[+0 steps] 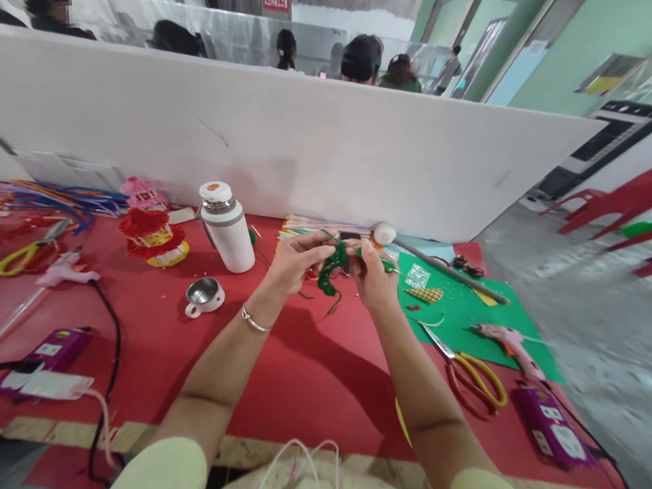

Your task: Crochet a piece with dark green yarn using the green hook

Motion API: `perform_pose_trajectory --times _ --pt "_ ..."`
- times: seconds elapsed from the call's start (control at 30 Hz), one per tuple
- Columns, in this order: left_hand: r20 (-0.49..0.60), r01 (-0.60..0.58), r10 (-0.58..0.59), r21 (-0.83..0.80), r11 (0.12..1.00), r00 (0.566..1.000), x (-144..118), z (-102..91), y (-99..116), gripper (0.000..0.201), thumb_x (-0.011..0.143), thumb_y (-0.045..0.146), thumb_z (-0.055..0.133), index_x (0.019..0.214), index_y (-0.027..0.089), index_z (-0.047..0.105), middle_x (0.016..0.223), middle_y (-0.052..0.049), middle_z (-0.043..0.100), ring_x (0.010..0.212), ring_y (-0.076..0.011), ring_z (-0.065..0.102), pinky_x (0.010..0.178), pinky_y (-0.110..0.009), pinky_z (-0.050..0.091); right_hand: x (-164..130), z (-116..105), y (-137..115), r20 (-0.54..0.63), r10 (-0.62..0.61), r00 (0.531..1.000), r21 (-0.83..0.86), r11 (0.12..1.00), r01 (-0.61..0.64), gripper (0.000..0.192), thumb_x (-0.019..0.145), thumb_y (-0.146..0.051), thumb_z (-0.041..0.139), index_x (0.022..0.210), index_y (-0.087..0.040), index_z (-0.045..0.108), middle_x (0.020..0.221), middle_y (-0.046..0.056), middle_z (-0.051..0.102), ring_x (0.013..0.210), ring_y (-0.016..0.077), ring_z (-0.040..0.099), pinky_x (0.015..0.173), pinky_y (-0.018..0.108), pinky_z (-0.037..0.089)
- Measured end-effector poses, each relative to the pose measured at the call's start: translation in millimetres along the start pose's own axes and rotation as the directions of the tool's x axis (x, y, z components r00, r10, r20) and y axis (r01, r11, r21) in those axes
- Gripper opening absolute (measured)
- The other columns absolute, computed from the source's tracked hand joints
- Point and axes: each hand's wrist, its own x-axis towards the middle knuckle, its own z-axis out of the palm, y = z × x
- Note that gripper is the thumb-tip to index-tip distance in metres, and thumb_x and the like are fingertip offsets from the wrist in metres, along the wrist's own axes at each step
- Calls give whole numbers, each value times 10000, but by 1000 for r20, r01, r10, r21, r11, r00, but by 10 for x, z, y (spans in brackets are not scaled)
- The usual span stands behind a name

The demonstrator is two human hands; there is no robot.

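Note:
My left hand (293,264) pinches a small dark green crocheted piece (326,280) between thumb and fingers, above the red tabletop. The piece hangs down in a curl, with loose yarn ends below it. Close beside it, my right hand (375,277) is closed around a crochet hook with a green handle (388,265), whose back end sticks out to the right. The hook's tip meets the green work between my hands, but the exact stitch is too small to make out.
A white thermos (228,231) and a metal-lined cup (204,296) stand left of my hands. Scissors (464,372), a pink glue gun (511,344) and a purple power strip (553,422) lie right. Red and pink crafts (150,234) sit left. A white partition (300,145) closes the back.

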Motion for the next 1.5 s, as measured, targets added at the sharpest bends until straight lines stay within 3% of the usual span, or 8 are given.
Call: perform_pose_trajectory --times 0.1,0.2,0.4,0.57,0.73,0.83,1.07,1.5 --pt "-22 37 -38 -54 998 999 3 3 -10 338 606 289 933 885 148 804 738 -16 690 509 -59 504 460 -205 372 12 45 10 -81 158 984 192 971 -140 372 889 -558 692 835 -198 771 723 5 714 482 83 465 399 233 345" --pt "-22 47 -49 -68 997 999 0 19 0 352 592 280 939 888 148 801 746 -15 692 494 -50 490 443 -203 354 20 58 -5 -60 219 974 275 942 -195 334 845 -528 743 810 -198 775 706 -1 715 479 77 467 410 227 350" --pt "-6 31 -30 47 998 1000 -16 16 1 242 691 338 898 750 145 765 596 13 604 450 -47 437 427 -206 309 35 28 -26 -36 294 955 237 931 -277 358 781 -538 785 794 -180 769 683 10 729 493 83 522 433 219 405" --pt "-4 -32 32 127 991 999 -26 40 -61 226 721 331 873 688 159 730 574 27 571 462 -54 444 437 -202 321 49 8 -48 -65 350 935 245 914 -325 384 749 -550 814 739 -178 721 645 0 704 476 81 533 394 205 343" --pt "-167 -75 85 69 995 982 -15 81 -79 172 698 290 866 698 169 744 519 41 546 428 -57 426 416 -207 312 19 -1 -87 62 397 916 224 888 -401 428 713 -590 837 886 -216 719 665 -25 698 472 99 581 372 200 339" --pt "-229 -33 28 -20 999 973 -4 97 -40 179 656 272 876 700 158 744 466 50 517 400 -52 409 391 -199 278 -1 -6 -85 167 378 910 159 901 -403 427 681 -509 885 955 -210 752 728 1 741 567 154 683 405 215 438" --pt "-194 138 -181 -217 966 964 7 122 27 259 575 273 890 680 138 695 450 70 495 350 -31 363 348 -180 214 0 -35 -68 173 326 930 133 927 -350 276 738 -429 854 878 -204 779 717 3 732 594 158 698 427 216 513" --pt "-235 100 -134 -152 983 963 -5 146 -4 248 590 280 887 662 153 686 452 64 513 358 -38 386 351 -192 216 -5 -19 -63 204 339 919 171 911 -374 257 743 -424 861 844 -204 775 642 -14 701 504 120 628 439 217 522"
